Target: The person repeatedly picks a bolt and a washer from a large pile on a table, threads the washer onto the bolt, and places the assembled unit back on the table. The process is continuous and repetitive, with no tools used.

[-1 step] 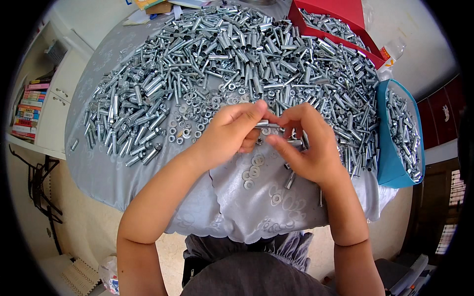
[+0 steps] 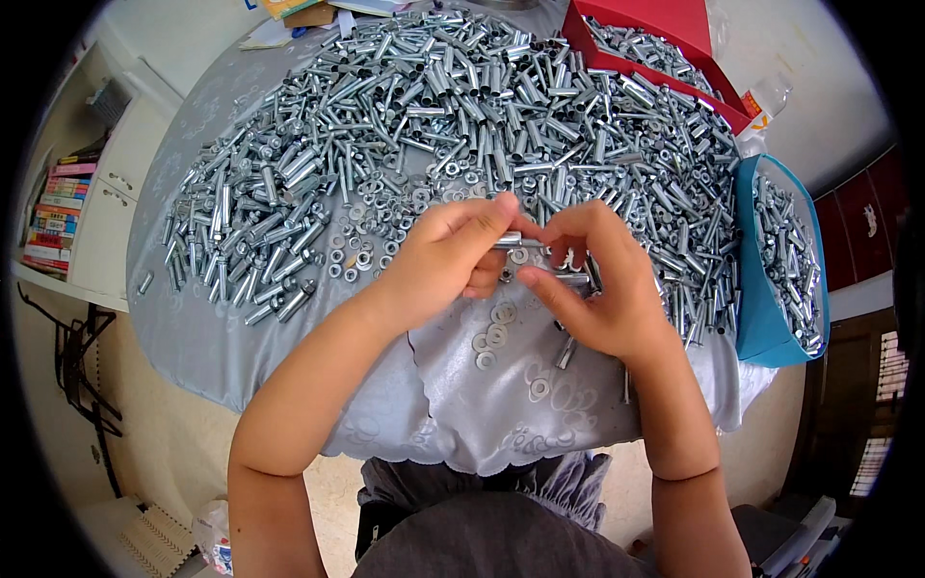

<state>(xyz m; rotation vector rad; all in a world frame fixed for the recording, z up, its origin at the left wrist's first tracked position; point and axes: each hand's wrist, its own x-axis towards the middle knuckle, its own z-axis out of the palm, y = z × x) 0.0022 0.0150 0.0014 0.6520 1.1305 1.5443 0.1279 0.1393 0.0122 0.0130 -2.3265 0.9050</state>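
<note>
My left hand (image 2: 438, 265) and my right hand (image 2: 602, 289) meet above the near middle of a table under a grey cloth (image 2: 207, 332). Both sets of fingertips pinch a short silver metal sleeve (image 2: 509, 238), with a washer (image 2: 521, 256) just under it. My right hand also grips a few silver bolts (image 2: 575, 280) in its palm. Several loose washers (image 2: 491, 337) lie on the cloth below my hands. A big heap of silver sleeves and bolts (image 2: 462, 96) covers the far half of the table.
A red box (image 2: 674, 24) with metal parts stands at the back right. A blue bin (image 2: 756, 323) with more parts hangs at the table's right edge. A white cabinet (image 2: 101, 222) and stacked books (image 2: 48, 217) are at the left. A dark stool (image 2: 501, 544) is below me.
</note>
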